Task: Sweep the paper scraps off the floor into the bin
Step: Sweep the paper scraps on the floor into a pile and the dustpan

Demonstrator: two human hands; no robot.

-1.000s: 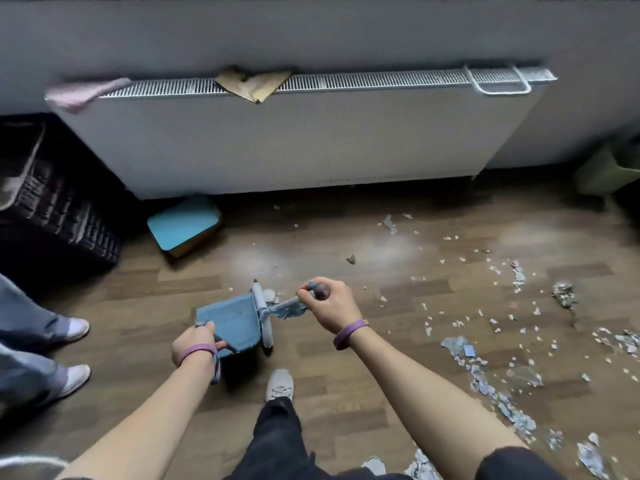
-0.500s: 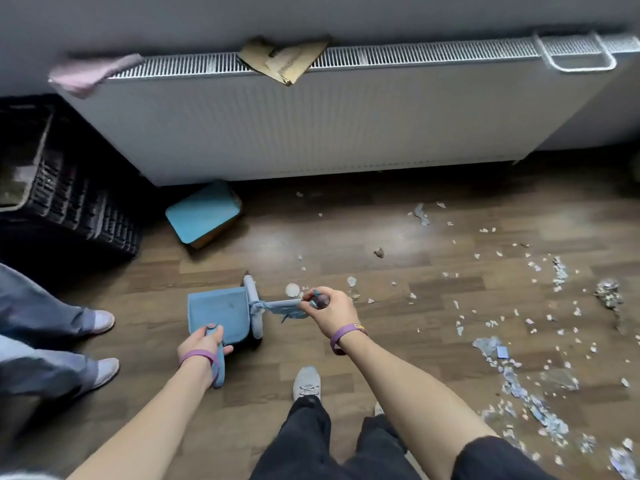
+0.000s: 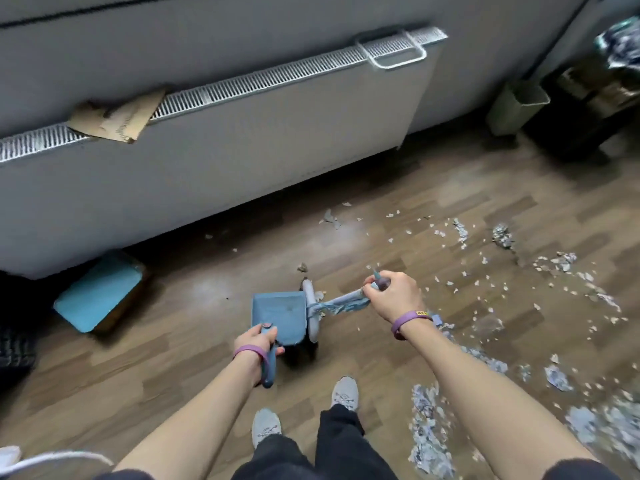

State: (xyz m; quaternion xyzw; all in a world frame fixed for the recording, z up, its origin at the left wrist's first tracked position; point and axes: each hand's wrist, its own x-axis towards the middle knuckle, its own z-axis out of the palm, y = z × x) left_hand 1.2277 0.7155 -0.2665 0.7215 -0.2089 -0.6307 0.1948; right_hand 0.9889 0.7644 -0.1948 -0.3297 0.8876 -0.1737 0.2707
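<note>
The left hand point(image 3: 258, 339) is clamped on the handle of a blue dustpan point(image 3: 280, 317) that sits flat on the wooden floor point(image 3: 166, 368), its mouth facing right. The right hand point(image 3: 394, 299) is closed around the handle of a small brush point(image 3: 311, 315), whose head stands right against the dustpan's open edge. Paper scraps point(image 3: 460, 233) lie scattered over the right half of the floor, thicker toward its near right corner, where a heap point(image 3: 427, 427) sits just beside the right shoe point(image 3: 344, 393). A pale green bin point(image 3: 517, 107) stands at the far right by the wall, well apart from the dustpan. The floor left of the dustpan is bare up to a blue box point(image 3: 98, 296) under the radiator point(image 3: 214, 147).
</note>
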